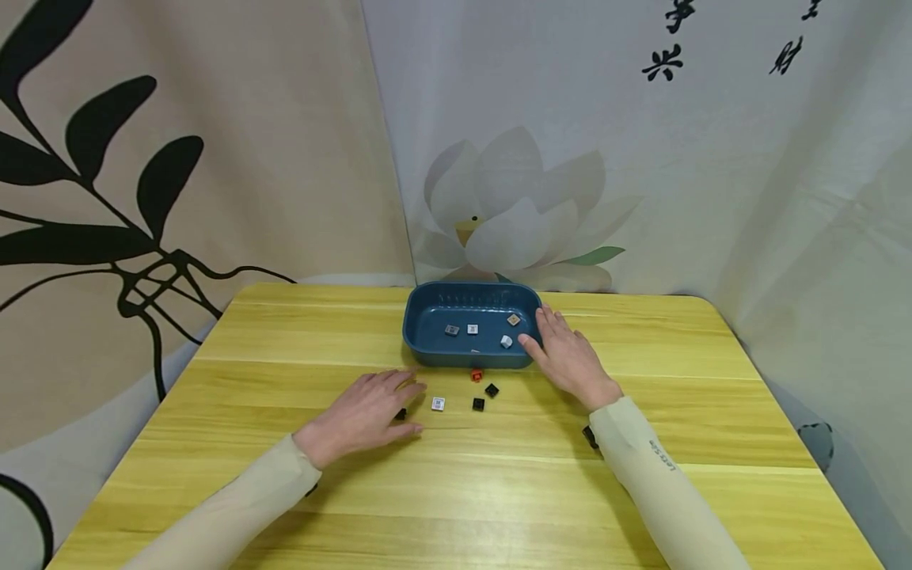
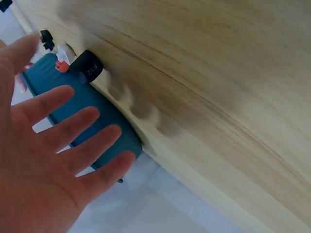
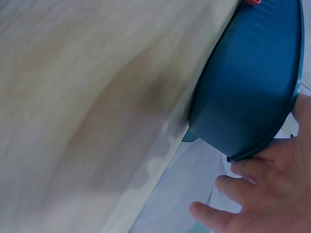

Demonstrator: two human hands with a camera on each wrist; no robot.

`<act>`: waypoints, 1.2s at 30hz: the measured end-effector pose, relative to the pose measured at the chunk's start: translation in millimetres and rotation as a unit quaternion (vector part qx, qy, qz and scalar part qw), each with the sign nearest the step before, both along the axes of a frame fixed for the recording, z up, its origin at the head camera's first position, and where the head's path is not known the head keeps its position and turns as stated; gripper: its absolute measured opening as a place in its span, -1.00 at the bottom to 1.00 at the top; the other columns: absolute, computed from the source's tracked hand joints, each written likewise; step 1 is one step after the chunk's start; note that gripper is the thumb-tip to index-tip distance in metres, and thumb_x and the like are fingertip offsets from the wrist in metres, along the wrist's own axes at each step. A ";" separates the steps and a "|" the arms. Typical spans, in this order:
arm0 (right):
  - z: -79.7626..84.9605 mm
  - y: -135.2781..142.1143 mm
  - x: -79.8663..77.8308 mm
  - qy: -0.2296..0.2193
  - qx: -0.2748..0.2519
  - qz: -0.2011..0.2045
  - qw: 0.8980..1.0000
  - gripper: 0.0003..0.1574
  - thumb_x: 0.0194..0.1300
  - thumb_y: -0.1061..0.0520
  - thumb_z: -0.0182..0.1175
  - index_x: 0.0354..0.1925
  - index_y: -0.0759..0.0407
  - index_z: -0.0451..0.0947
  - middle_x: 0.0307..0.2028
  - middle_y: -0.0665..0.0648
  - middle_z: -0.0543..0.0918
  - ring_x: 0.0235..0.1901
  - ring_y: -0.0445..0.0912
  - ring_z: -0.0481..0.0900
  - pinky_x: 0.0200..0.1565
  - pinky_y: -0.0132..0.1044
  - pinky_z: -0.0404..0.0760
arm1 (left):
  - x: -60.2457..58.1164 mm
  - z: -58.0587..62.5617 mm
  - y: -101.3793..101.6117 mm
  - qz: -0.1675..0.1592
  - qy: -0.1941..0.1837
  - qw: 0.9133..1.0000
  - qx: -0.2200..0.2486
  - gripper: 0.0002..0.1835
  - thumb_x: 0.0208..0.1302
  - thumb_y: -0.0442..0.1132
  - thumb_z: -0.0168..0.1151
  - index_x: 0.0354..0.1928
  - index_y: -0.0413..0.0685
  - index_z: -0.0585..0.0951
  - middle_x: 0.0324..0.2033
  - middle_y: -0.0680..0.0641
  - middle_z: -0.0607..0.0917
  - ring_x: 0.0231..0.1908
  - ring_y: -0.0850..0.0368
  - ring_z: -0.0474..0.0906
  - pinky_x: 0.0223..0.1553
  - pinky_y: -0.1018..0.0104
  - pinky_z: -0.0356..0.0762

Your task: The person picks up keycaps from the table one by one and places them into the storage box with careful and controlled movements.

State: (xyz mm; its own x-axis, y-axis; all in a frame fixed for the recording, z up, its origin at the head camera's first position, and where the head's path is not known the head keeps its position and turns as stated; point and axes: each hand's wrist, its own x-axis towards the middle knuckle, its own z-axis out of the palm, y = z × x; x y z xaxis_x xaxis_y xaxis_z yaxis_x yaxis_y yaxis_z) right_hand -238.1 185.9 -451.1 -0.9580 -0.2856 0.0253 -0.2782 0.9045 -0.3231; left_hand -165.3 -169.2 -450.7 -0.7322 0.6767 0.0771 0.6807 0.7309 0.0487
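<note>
The blue basin (image 1: 449,359) holds at least 4 keycaps (image 1: 473,329); left fingers (image 2: 82,123) and right fingers (image 3: 235,188) spread apart.

Indoor corner, kind uncertain: yellow wood-grain bench (image 1: 499,507) stands before pale fabric curtains (image 1: 285,119) printed with black leaves (image 1: 107,123), white lotus (image 1: 513,229), black characters (image 1: 663,60).
</note>
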 end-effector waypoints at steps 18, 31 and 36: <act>4.6 -0.3 -0.9 0.006 0.008 -0.004 1.000 0.03 0.64 -0.38 -0.26 0.62 0.35 -0.09 0.63 0.29 -0.08 0.59 0.25 -0.04 0.45 0.31 0.13 | -4.4 -3.3 -0.9 -0.023 0.008 1.000 0.000 -0.85 0.22 -0.23 0.55 -0.21 -0.05 0.77 -0.33 0.01 0.65 -0.40 0.17 0.57 -0.34 0.28 0.61; 0.8 -1.2 2.9 0.007 0.011 -0.003 1.000 0.02 0.64 -0.37 -0.27 0.62 0.36 -0.09 0.63 0.32 -0.06 0.59 0.25 -0.04 0.45 0.31 0.14 | 0.6 -4.0 -1.6 -0.019 -0.012 1.000 0.018 -0.92 0.27 -0.40 0.46 -0.26 -0.10 0.74 -0.37 0.02 0.59 -0.43 0.24 0.51 -0.38 0.39 0.59; 0.3 -1.3 4.2 0.008 0.010 -0.003 1.000 0.02 0.65 -0.38 -0.28 0.62 0.36 -0.09 0.63 0.32 -0.08 0.59 0.25 -0.03 0.45 0.31 0.14 | 0.8 -1.9 0.1 -0.020 0.008 0.999 0.026 -0.86 0.23 -0.45 0.46 -0.18 -0.17 0.74 -0.30 -0.04 0.65 -0.35 0.17 0.61 -0.33 0.38 0.65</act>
